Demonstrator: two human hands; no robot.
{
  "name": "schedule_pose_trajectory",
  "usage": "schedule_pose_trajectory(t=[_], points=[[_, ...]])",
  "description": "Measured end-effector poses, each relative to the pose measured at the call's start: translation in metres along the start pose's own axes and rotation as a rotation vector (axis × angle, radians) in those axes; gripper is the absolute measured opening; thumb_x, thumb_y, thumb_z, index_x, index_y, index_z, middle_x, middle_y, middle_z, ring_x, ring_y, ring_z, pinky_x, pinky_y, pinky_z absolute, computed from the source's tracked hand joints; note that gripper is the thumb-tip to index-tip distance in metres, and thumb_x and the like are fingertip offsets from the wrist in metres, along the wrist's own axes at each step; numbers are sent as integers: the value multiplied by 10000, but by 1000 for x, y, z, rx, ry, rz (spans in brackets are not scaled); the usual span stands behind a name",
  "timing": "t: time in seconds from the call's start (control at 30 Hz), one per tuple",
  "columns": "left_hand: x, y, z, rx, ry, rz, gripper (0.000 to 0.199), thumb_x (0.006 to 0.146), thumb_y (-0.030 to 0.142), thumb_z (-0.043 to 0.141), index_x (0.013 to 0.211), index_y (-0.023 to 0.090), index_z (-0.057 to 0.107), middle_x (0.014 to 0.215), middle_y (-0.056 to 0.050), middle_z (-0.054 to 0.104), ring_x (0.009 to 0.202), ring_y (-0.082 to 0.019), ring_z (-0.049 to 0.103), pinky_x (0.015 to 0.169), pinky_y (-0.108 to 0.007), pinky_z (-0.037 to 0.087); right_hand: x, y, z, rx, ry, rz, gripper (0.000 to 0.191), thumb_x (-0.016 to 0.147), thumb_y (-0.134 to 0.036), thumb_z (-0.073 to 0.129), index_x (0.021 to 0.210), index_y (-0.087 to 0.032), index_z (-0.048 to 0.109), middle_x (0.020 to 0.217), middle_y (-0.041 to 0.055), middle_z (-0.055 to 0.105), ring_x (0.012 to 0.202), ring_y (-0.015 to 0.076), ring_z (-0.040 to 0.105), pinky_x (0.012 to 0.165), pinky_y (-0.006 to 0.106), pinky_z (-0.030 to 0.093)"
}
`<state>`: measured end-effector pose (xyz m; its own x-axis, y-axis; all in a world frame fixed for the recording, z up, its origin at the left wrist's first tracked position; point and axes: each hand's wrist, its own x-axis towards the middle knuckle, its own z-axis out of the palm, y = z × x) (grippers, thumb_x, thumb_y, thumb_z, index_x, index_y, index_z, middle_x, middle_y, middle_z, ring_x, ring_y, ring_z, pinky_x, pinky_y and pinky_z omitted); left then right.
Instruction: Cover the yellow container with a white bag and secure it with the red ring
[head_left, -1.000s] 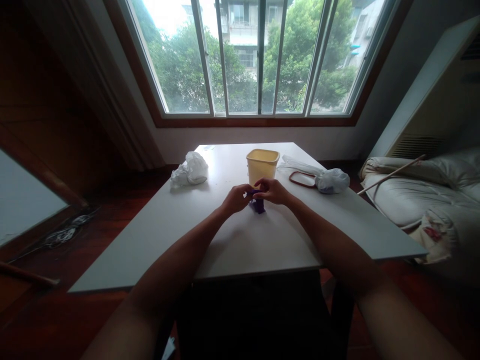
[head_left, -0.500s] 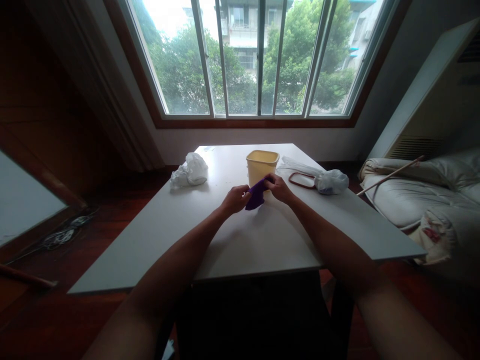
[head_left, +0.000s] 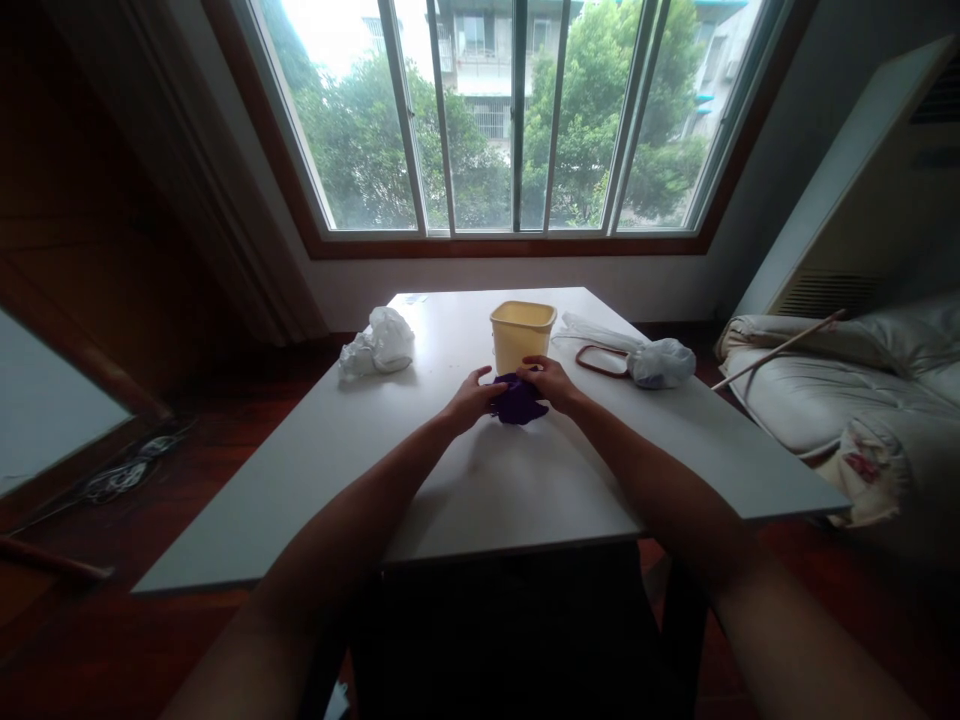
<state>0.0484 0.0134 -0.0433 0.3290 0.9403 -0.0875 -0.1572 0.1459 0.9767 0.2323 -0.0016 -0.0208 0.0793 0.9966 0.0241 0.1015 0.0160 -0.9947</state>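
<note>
A dark purple cloth (head_left: 519,402) is held between both hands over the middle of the white table, just in front of a yellow bin (head_left: 523,335). My left hand (head_left: 474,398) grips its left side, with the thumb raised on top. On the other side my right hand (head_left: 549,381) has its fingers bent over the cloth's upper right part. The cloth hangs loosely, bunched and spread below the fingers. The bin stands upright with its open top showing.
On the white table (head_left: 315,480), a crumpled white plastic bag (head_left: 382,343) lies at the left. A brown oval frame (head_left: 602,361) and a filled clear plastic bag (head_left: 662,363) lie at the right. Beyond the right edge is a padded seat (head_left: 787,385) with a stick on it.
The purple cloth has changed from a narrow, stretched shape to a wider, bunched one. My right hand has moved slightly down, and my left thumb is now raised.
</note>
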Motion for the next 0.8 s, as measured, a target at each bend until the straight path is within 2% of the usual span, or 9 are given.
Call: schedule_pose_trajectory(t=[0.07,0.1,0.2,0.27,0.33,0.5,0.67,0.8], points=[[1,-1,-4,32,20,98,887,653,242,856,1430,185,432,840,-47,713,653,-156,658,615,-293,536,-3,-4,-4,60,-68,47,587,712,-280,765,1255,-176,569,959,90,711,780,198,676,666,321,562],[2,-1,-6,54,18,154,879,642,246,868,1420,184,463,837,-45,716,664,-155,661,630,-294,541,-4,-6,-7,96,-117,55,639,682,-248,786,1276,-189,559,989,90,710,797,202,681,670,325,567],[3,0,-8,115,31,284,625,652,294,857,1224,147,653,849,-55,726,698,-152,662,665,-300,555,-7,-11,-14,158,-299,37,645,586,-163,821,1201,-205,632,1021,72,714,829,205,682,687,322,570],[4,2,-8,147,63,332,471,668,316,830,1086,130,719,851,-60,730,703,-149,655,660,-293,552,-6,-11,-17,135,-401,6,515,563,-150,820,1066,-180,711,956,60,724,803,194,672,679,298,556],[5,3,-8,171,90,368,385,683,318,801,1013,127,744,838,-57,732,695,-141,646,645,-277,542,-5,-10,-17,92,-438,-33,378,576,-163,802,951,-156,752,857,48,722,744,171,649,647,268,527],[8,4,-9,241,144,396,338,757,351,730,1017,136,745,747,-32,714,593,-111,603,545,-237,503,2,-5,-16,-4,-305,-147,222,637,-172,716,853,-152,761,746,21,696,649,126,584,578,228,469],[7,6,-11,221,129,344,404,821,409,684,1112,129,705,650,-4,667,500,-101,573,511,-252,514,6,-6,-16,-55,-153,-190,207,732,-237,684,912,-154,743,720,21,677,593,105,556,513,200,456],[6,5,-14,211,49,424,484,766,386,760,1168,133,666,755,-30,711,572,-104,596,563,-254,516,5,-7,-15,5,-136,-157,231,776,-261,679,980,-166,731,816,41,700,589,109,576,504,222,490]])
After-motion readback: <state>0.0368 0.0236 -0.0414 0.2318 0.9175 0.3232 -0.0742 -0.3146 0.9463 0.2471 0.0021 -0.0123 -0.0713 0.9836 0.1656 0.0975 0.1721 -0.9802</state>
